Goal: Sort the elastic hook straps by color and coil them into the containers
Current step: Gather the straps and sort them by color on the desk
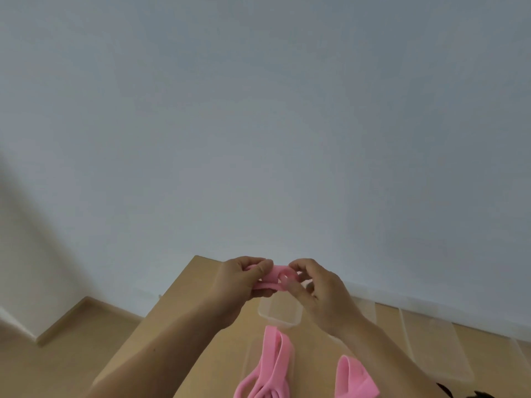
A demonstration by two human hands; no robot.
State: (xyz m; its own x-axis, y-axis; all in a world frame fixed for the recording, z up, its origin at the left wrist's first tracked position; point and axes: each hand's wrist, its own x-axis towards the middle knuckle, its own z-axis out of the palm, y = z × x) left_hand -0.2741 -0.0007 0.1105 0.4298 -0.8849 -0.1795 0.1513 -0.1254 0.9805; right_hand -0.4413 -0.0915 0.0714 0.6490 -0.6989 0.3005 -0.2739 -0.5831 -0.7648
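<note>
1. Mid-coil, by the look: strap [280,278] pinched between left hand [244,282] and right hand [319,291], lower centre of the frame, container [280,318] just below.
2. Next, likely: tighten the coil and lower it in without letting it spring open.
3. Bottom edge: loose straps [273,366] waiting.

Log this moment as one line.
action: coiling pink strap | left hand: grips it | right hand: pinches it | clear container: on table near hands
</note>
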